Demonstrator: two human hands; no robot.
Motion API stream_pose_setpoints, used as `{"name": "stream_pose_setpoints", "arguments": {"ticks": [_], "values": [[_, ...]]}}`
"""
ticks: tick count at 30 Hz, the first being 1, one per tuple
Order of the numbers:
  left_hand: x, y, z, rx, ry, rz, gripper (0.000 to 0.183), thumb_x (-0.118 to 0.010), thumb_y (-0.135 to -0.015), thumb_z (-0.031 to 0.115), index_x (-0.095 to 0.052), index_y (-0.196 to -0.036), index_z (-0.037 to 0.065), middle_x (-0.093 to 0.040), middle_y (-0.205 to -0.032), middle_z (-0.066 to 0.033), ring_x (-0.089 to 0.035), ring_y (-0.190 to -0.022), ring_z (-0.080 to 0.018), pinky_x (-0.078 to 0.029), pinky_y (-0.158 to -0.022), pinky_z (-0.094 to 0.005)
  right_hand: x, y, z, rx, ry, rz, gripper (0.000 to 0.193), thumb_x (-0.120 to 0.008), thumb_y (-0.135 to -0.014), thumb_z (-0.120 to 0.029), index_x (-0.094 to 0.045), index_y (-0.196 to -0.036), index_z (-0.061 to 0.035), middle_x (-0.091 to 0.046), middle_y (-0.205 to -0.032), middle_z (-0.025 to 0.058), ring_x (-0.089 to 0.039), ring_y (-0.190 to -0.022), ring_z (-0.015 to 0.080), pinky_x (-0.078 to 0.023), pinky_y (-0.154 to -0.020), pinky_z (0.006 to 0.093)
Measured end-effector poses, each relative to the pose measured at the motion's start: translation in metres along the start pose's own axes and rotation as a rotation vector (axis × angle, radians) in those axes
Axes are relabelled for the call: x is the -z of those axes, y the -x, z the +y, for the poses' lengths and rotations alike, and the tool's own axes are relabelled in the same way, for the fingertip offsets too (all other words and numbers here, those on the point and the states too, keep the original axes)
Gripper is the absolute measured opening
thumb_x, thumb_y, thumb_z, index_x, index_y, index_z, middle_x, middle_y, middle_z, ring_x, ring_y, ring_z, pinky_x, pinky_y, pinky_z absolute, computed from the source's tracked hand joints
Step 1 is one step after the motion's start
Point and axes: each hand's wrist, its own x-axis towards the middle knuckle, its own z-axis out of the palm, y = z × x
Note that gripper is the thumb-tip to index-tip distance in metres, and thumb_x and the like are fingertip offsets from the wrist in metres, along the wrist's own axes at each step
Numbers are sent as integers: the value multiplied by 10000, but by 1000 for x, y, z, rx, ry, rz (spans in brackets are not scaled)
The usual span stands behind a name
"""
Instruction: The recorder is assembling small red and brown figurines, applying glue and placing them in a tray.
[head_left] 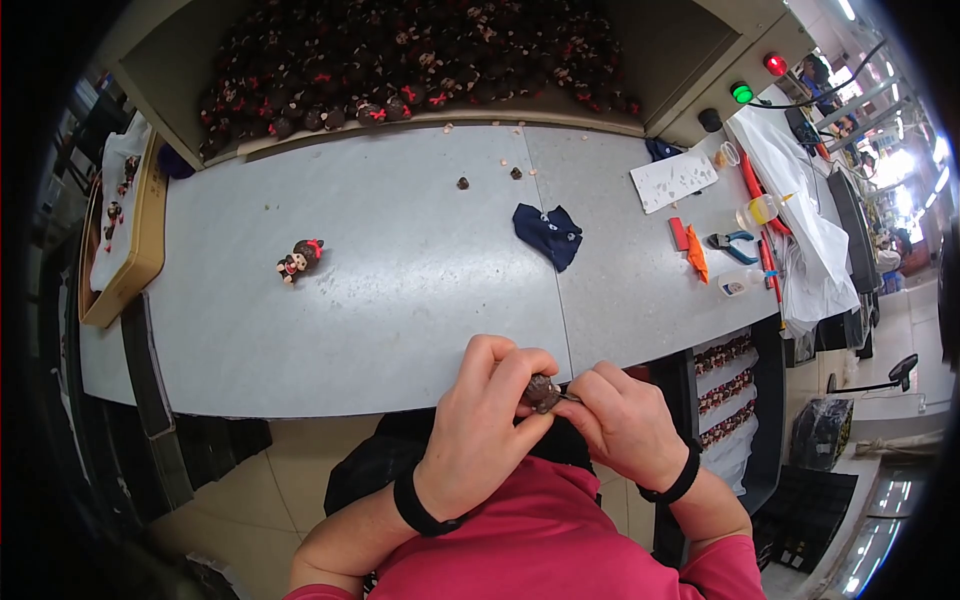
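While left hand [482, 428] pinches brown piece [541, 394], right hand [636, 424] pinches thin dark item [569, 397]; piece sits between hands.

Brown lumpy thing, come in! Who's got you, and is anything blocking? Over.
Left grip: holding brown lumpy thing. Right grip: pinching something thin and dark at it. Dark-blue cloth: farther forward, not in the way.

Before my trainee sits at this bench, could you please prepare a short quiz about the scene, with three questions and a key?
1. True or false: the single doll on the grey table lies left of the dark blue cloth.
2. Which colour are the handles of the pliers? (a) red (b) blue (c) yellow
3. Fill in: the left hand holds a small, dark ____ piece.

Key: 1. True. 2. b. 3. brown.
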Motion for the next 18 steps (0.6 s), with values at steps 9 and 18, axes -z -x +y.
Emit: {"name": "stream_pose_setpoints", "arguments": {"ticks": [9, 18], "values": [[-1, 0, 1, -3, -1, 5, 365, -704, -737, -75, -575, -1061, 36, -457, -1053, -96, -613, -835, -163, -578, -700, -245, -1, 1, 0, -7, -6, 7, 243, -688, -887, -279, -568, -827, -77, -514, -733, 75, -565, -556, 271, -461, -480, 368], [-1, 1, -1, -13, -14, 8, 370, -698, -736, -77, -576, -1067, 36, -456, -1055, -99, -619, -824, -163, -577, -699, -247, 1, 1, -1, -12, 21, -6, 235, -687, -889, -281, -574, -842, -80, -522, -738, 74, -575, -560, 272, -466, -482, 364]]}}
